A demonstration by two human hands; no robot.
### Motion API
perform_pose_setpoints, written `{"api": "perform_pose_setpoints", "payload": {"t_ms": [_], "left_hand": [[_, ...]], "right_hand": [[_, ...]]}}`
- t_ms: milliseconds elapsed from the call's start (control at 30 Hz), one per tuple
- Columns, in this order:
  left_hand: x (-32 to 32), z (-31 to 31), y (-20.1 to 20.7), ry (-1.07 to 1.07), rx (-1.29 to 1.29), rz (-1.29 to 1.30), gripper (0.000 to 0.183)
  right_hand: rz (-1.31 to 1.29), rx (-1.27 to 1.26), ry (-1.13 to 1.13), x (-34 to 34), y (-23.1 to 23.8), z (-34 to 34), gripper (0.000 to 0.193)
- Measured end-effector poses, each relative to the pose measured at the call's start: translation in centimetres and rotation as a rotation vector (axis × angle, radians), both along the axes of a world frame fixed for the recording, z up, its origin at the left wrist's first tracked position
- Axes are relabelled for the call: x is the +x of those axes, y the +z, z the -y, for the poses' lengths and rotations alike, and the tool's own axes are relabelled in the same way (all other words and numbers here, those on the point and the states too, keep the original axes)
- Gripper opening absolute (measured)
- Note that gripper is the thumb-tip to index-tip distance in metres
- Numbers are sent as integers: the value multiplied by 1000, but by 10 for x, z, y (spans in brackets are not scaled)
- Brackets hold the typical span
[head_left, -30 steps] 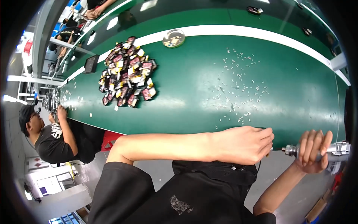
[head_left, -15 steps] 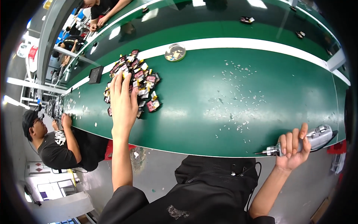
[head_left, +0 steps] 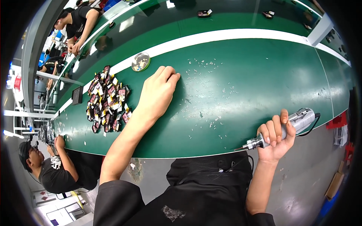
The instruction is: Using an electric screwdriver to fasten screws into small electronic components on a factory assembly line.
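On the green belt, your left hand lies palm down w/ fingers curled, gripping nothing, fingertips among the tiny white bits. Your right hand is clenched round a silver electric screwdriver just off the belt edge, tip pointing left. Pile of small parts sits beside your left wrist.

I see a glossy, smooth green belt; the right hand grips a shiny metal tool; round tin on the far left looks reflective.
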State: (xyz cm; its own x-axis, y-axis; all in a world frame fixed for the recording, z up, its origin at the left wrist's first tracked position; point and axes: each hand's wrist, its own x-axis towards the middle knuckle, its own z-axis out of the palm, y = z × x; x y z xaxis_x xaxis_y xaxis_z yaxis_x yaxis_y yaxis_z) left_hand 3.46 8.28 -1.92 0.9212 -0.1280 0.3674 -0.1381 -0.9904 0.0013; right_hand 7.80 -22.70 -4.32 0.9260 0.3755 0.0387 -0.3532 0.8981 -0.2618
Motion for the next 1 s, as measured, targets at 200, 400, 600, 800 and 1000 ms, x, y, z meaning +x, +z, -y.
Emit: {"api": "perform_pose_setpoints", "payload": {"t_ms": [200,400,600,800,1000], "left_hand": [[13,-8,1,-105,23,20,13],[-19,15,3,-57,-320,-13,18],[-54,61,12,-100,-663,-70,15],[-68,120,13,-152,-1610,-236,10],[-65,143,-11,-281,-2021,-270,19]], "right_hand": [[11,-6,-5,5,-1,0,10],[3,-11,10,-2,5,4,10],[-41,-75,-36,-6,5,2,11],[80,-3,-125,-16,45,-10,9],[220,-91,-211,-21,56,-23,11]]}}
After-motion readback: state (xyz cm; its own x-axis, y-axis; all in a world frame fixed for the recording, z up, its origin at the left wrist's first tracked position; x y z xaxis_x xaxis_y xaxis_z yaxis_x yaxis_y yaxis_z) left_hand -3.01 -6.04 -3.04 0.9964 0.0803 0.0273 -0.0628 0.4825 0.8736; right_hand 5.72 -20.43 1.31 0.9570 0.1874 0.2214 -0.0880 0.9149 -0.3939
